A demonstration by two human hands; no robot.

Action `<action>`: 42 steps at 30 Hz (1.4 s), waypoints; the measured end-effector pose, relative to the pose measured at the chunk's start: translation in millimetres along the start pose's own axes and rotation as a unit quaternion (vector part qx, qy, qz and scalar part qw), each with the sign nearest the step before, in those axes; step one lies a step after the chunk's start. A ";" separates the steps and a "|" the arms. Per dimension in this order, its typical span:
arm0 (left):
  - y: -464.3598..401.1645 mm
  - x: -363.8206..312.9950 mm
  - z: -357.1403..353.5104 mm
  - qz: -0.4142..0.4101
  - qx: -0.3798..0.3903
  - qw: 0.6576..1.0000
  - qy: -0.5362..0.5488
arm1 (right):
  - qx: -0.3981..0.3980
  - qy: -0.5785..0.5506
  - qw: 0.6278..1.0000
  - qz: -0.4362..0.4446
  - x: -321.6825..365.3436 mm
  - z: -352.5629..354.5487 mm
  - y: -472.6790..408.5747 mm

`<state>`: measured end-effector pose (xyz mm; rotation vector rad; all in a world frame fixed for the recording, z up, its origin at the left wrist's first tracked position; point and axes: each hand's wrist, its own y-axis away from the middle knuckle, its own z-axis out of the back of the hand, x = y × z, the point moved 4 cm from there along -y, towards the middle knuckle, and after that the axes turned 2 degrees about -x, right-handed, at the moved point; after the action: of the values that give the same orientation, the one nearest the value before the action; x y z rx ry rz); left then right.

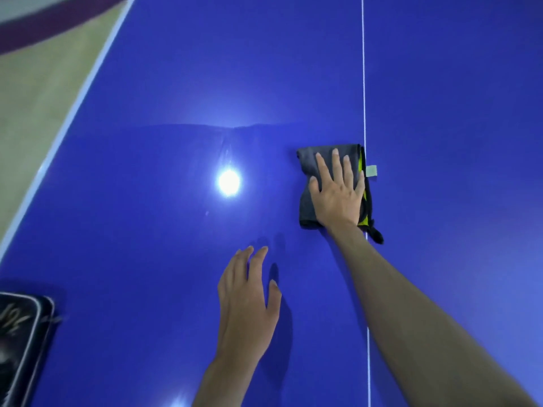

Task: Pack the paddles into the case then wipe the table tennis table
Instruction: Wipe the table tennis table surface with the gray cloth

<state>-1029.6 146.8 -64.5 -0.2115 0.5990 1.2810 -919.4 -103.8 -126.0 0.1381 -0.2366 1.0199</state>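
The right hand [338,190] lies flat on a folded grey cloth [307,198], fingers straight and spread, pressing it against the blue table [147,142] without curling round it. The cloth sits at about 3 o'clock from the middle of the view, its right edge touching the thin white centre line [364,83] that runs from 12 to 6 o'clock. A yellow-green inner layer shows along that right edge, a small pale tag [371,171] sticks out across the line, and a dark corner of the cloth trails out toward 5 o'clock beside the wrist. The left hand [246,301] is at about 6 o'clock, well apart from the cloth, its fingers relaxed and nearly straight, holding nothing; its shadow lies on the table just to its right, and whether the palm touches the surface cannot be told. A bright lamp reflection [229,182] glares near the centre of the table, between the two hands and to their left. The black case [20,342], with a pale rim and blurred lettering, lies on the table at 8 o'clock, cut by the edge of the view; whether it is zipped cannot be told. Beyond the table's white border at 10 o'clock is a tan floor [29,98].
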 end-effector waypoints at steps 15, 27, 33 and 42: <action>168.4 58.3 54.4 -0.120 -0.028 0.992 -0.004 | -0.072 -0.173 0.982 -0.026 -6.5 4.9 329.9; 296.5 112.9 61.1 -0.141 0.011 0.990 -0.018 | -0.019 -0.268 0.958 -0.104 -22.2 16.6 514.5; 343.8 123.6 67.9 -0.134 0.030 0.990 -0.028 | 0.029 -0.289 0.951 -0.111 -27.7 26.8 589.8; 418.3 137.5 115.3 -0.200 0.045 0.977 -0.054 | 0.081 -0.352 0.927 -0.105 -4.9 70.1 694.8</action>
<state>-1366.2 437.4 32.2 -0.1748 0.4903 0.8689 -1525.4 236.2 -56.7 0.6729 -0.7746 0.7402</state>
